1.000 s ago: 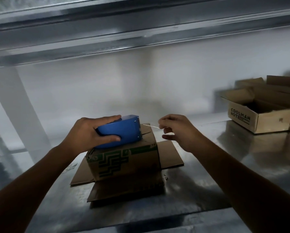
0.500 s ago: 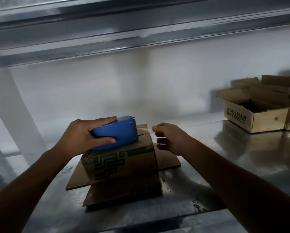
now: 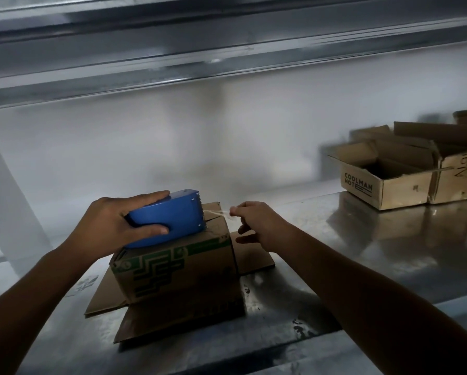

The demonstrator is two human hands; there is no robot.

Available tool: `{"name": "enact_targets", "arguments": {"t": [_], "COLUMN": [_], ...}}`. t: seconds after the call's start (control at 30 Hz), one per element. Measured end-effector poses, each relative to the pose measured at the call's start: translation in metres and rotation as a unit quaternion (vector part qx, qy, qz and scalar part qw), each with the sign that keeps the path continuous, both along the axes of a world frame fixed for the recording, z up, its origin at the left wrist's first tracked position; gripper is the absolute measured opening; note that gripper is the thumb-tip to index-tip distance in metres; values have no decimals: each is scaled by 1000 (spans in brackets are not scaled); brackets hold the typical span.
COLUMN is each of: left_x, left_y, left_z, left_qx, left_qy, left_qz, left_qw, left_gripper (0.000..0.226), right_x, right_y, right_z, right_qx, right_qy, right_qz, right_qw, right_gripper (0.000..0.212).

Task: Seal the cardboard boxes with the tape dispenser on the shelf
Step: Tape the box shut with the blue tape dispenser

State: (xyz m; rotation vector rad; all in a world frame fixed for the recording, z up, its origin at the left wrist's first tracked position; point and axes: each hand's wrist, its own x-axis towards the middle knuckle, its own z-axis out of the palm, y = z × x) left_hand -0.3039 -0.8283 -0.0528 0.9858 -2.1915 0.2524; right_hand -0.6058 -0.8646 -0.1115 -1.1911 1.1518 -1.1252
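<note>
Right hand [image 3: 256,223] has pulled barely visible tape [image 3: 217,212] from dispenser [image 3: 170,217].

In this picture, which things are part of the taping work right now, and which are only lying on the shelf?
In use: blue tape dispenser, gripped by the left hand; tape strip, pinched by the right hand; green-printed box under the dispenser.
Lying about: flat cardboard under that box; open COOLMAN NOTE box and its neighbour box, far right, untouched.
</note>
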Motion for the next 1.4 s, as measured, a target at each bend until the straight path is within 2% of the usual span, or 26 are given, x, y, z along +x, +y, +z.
{"name": "enact_targets", "arguments": {"t": [0.23, 0.4, 0.53, 0.63, 0.7, 0.77, 0.9, 0.93, 1.0, 1.07, 1.1, 1.17, 1.2, 1.27, 1.4], "left_x": [-1, -2, 0, 0, 0, 0, 0, 0, 0, 0, -1, -1, -1, 1, 3], "left_y": [0, -1, -3, -4, -4, -3, -2, -2, -1, -1, 0, 2, 2, 2, -7], "left_z": [0, -2, -3, -3, -2, -1, 1, 1, 1, 2, 3, 5, 5, 6, 18], "left_qx": [-8, -6, 3, 18, 26, 30, 44, 47, 49, 50, 50, 41, 32, 18, 27], "left_qy": [-10, -10, -4, 10, 17, 20, 25, 22, 16, 8, 4, -10, -19, -43, -77], "left_qz": [3, 9, 10, 3, 1, -4, -6, -5, -3, 1, 5, 15, 18, 23, 36], "left_qw": [1000, 1000, 1000, 1000, 1000, 999, 999, 999, 999, 999, 999, 999, 999, 999, 996], "left_gripper": [72, 71, 68, 66, 65, 62, 63, 64, 67, 68, 68, 69, 70, 69, 66], "right_x": [5, 12, 11, 10, 9, 5, -8, -9, -5, 4, 8, 15, 19, 22, 16], "right_y": [4, 4, 2, -2, -7, -13, -17, -15, -6, 7, 14, 27, 32, 34, 29], "right_z": [-3, -13, -17, -22, -26, -29, -28, -24, -10, 5, 10, 12, 9, 4, 8], "right_qx": [23, -4, 16, -16, -96, -173, -235, -257, -293, -318, -332, -355, -355, -341, -310], "right_qy": [-4, 2, 18, 81, 194, 296, 402, 399, 303, 209, 216, 297, 337, 381, 482], "right_qz": [15, 21, 25, 16, -21, -32, -40, -56, -74, -37, 3, 95, 131, 152, 143], "right_qw": [1000, 1000, 999, 996, 976, 939, 884, 878, 904, 924, 918, 882, 862, 846, 807], "right_gripper": [13, 24, 45, 48, 47, 48, 55, 49, 34, 37, 42, 50, 48, 44, 86]}}
